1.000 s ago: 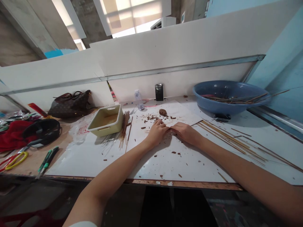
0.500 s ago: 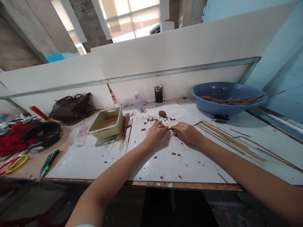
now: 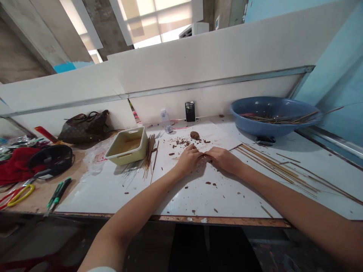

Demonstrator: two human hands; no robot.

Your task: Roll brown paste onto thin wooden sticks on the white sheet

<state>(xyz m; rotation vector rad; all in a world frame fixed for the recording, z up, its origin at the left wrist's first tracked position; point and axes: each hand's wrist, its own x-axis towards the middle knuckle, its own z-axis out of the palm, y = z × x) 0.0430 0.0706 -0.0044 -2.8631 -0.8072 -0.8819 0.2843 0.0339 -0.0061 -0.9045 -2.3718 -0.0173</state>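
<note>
My left hand [image 3: 188, 160] and my right hand [image 3: 224, 159] meet at the middle of the white board [image 3: 181, 202], fingertips together. Both have closed fingers around a thin brown stick, mostly covered by the fingers; its pale end [image 3: 175, 158] pokes out left of my left hand. Just beyond the hands lies a brown clay-like lump [image 3: 194, 135], with dark crumbs [image 3: 181, 142] scattered around it. Brown thin sticks [image 3: 149, 156] lie in a bundle left of my left hand. Longer tan sticks [image 3: 266, 166] are spread to the right of my right hand.
A yellow-green tub [image 3: 122, 158] holds brownish liquid. At the back stand a clear bottle [image 3: 166, 121] and a black phone-like object [image 3: 190, 111]. A blue basin [image 3: 263, 128] with sticks is at right. Left are a brown bag [image 3: 85, 130], green-handled cutters [image 3: 58, 194] and scissors [image 3: 21, 195].
My hands have come closer together, covering the dark piece that showed between them. The surroundings look unchanged apart from a slight shift of view.
</note>
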